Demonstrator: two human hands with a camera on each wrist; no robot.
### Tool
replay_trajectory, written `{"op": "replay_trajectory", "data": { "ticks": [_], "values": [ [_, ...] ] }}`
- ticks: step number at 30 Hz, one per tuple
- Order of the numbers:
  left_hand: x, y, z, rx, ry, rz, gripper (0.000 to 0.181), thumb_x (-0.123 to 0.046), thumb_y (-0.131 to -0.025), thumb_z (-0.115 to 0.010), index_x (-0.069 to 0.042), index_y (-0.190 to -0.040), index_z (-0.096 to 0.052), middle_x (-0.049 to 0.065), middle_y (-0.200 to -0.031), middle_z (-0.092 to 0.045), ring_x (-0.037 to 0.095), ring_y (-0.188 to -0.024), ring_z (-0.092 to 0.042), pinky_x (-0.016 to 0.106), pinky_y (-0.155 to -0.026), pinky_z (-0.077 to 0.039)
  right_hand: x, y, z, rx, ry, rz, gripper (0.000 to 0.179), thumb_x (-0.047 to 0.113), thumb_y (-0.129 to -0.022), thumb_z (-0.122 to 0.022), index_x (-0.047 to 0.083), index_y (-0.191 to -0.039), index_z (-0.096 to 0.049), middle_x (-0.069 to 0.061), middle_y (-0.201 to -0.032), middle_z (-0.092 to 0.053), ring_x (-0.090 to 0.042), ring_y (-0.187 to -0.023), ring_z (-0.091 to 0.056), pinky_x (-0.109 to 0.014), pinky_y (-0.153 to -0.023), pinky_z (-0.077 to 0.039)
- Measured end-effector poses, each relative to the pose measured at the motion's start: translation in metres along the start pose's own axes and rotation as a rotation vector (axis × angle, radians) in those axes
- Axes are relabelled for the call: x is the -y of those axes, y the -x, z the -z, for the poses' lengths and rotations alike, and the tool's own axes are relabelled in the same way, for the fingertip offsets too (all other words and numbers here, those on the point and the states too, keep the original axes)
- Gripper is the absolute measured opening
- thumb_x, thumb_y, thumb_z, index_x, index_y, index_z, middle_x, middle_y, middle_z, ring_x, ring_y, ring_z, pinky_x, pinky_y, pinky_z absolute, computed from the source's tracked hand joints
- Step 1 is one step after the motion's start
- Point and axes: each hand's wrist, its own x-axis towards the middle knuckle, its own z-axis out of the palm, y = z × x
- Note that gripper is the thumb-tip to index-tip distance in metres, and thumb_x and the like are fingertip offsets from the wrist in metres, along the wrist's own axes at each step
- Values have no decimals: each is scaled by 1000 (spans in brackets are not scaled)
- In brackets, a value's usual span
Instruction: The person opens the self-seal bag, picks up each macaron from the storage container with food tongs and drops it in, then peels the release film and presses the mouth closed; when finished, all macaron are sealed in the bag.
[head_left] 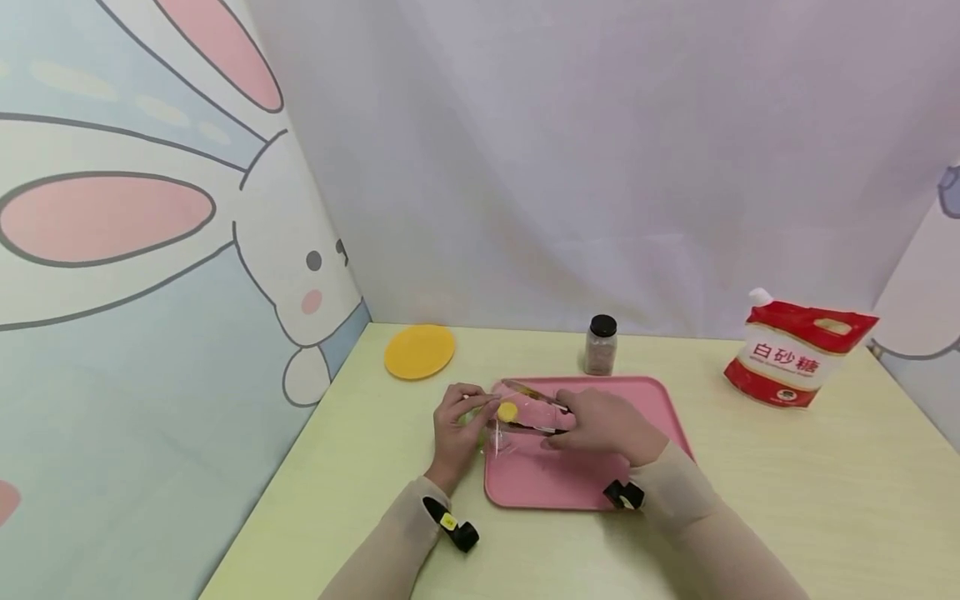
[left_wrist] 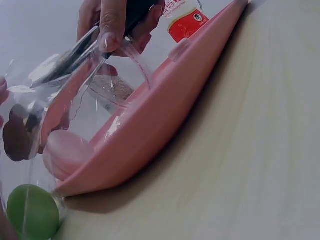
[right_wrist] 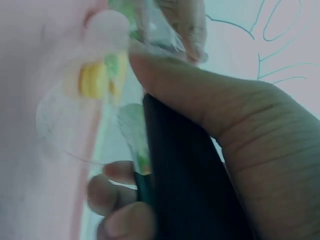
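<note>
In the head view my left hand (head_left: 457,433) pinches the edge of a clear plastic bag (head_left: 498,440) at the left side of the pink tray (head_left: 570,487). A green round piece (left_wrist: 33,212) shows through the plastic in the left wrist view. My right hand (head_left: 607,425) grips metal tongs (head_left: 525,428) by their black handles (right_wrist: 185,165), arms spread, pointing left toward the bag. A yellow round piece (head_left: 507,412) shows between the tong arms near their tips. A pale pink round piece (left_wrist: 67,155) sits by the tray's near corner, partly behind the plastic.
An orange-yellow plate (head_left: 420,352) lies at the back left of the table. Behind the tray stands a jar (head_left: 601,348) with a black lid. A red and white sugar pouch (head_left: 787,358) with a white cap stands at the right. A pale curtain hangs behind the table.
</note>
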Motion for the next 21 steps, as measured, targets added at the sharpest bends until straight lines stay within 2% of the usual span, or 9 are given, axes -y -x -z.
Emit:
{"op": "replay_trajectory", "data": {
  "ticks": [3, 6, 9, 11, 15, 18, 21],
  "values": [
    [-10, -5, 1, 3, 9, 9, 14, 11, -80, -78, 3, -93, -77, 17, -90, -63, 33, -86, -55, 33, -77, -44, -1, 5, 7, 19, 20, 7, 64, 60, -72, -81, 14, -113, -63, 4, -79, -61, -14, -73, -60, -42, -69, -52],
    [-21, -9, 2, 9, 14, 28, 13, 11, -81, -77, 4, -92, -77, 18, -90, -63, 34, -87, -55, 33, -78, -45, 0, 10, 14, 39, 19, 10, 76, 62, -72, -81, 10, -124, -64, -1, -98, -69, -20, -87, -66, -46, -79, -54],
    [-27, -11, 4, 14, 11, 33, 13, 11, -81, -77, 5, -92, -77, 18, -90, -62, 34, -87, -55, 32, -79, -46, 1, 13, 18, 60, 14, 9, 83, 64, -72, -80, 9, -130, -62, -3, -110, -70, -22, -97, -67, -47, -85, -53],
    [-28, -10, 4, 15, 12, 32, 13, 11, -81, -77, 5, -92, -77, 18, -90, -62, 34, -87, -55, 32, -79, -45, 1, 16, 20, 72, 8, 11, 85, 65, -72, -79, 8, -132, -61, -4, -113, -69, -21, -97, -66, -46, -85, -53],
    [-28, -9, 3, 19, 12, 36, 14, 10, -81, -78, 4, -93, -77, 17, -89, -63, 32, -87, -55, 31, -79, -44, 1, 20, 26, 118, -55, -17, 81, 60, -73, -81, 8, -131, -60, 0, -90, -68, -18, -70, -66, -41, -71, -53],
    [-29, -10, 3, 24, 6, 42, 14, 9, -81, -78, 3, -93, -77, 16, -90, -63, 31, -88, -55, 30, -79, -44, -1, 23, 31, 145, -115, -43, 68, 55, -74, -83, 10, -120, -61, 2, -73, -60, -18, -49, -59, -36, -59, -49],
    [-30, -10, 4, 27, 3, 49, 13, 9, -81, -78, 3, -93, -77, 16, -90, -64, 31, -88, -55, 29, -80, -45, -3, 25, 33, 158, -143, -57, 56, 53, -74, -84, 14, -106, -60, 1, -72, -59, -18, -45, -58, -34, -51, -49]
  ]
}}
